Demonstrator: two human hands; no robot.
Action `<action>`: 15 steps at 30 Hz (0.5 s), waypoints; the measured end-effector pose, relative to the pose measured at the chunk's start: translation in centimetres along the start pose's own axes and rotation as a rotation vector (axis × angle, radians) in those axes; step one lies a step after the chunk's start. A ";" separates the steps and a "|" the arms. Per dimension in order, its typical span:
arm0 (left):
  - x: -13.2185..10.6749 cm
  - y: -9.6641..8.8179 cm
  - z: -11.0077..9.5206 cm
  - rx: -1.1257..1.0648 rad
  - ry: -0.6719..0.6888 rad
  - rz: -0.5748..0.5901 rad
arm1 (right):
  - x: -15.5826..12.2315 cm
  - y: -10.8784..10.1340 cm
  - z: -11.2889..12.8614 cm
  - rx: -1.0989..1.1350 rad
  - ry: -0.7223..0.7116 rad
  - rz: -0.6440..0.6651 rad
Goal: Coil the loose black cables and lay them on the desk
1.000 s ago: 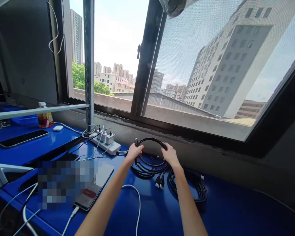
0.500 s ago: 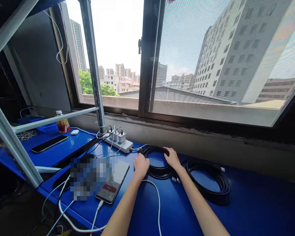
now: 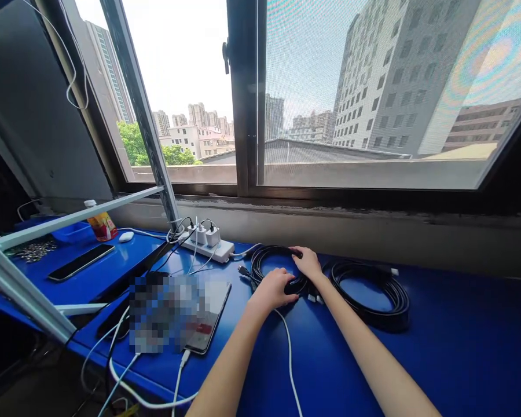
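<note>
A coil of black cable (image 3: 260, 259) lies on the blue tabletop, its loose plug end sticking out to the left. My left hand (image 3: 272, 289) is closed around the near side of this coil, thumb and fingers on either side of the strands. At the coil's far right, my right hand (image 3: 307, 263) grips the strands with its fingertips. A second black cable coil (image 3: 399, 301) rests just to the right, apart from both hands. Small silvery connector ends (image 3: 315, 298) show between the two coils.
A white power strip (image 3: 208, 249) with several plugs stands by the wall. Left of my arms lies a tablet-like device (image 3: 217, 307), partly blurred out. White cables (image 3: 290, 353) trail over the table. Beyond the metal shelf post (image 3: 145, 116) are a phone (image 3: 81, 262) and a drink bottle (image 3: 103, 225).
My left hand has shifted right, from the coil's left side to its near side, uncovering the plug end. My right hand stays on the coil. The view has turned slightly.
</note>
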State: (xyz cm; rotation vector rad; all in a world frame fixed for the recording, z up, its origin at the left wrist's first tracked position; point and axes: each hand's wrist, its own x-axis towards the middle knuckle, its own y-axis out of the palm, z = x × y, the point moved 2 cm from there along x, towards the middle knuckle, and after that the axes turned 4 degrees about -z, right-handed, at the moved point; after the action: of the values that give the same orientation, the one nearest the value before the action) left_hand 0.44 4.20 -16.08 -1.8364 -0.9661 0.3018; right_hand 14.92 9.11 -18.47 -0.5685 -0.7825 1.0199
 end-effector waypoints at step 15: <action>0.1 1.5 -0.6 -0.282 -0.207 -0.175 | -1.1 -3.5 4.9 -0.028 -0.141 -0.129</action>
State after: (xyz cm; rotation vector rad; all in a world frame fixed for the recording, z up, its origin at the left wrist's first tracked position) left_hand 1.60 3.62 -17.01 -1.9835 -1.3620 0.2611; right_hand 12.58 6.90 -13.26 -0.4674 -0.9473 0.9378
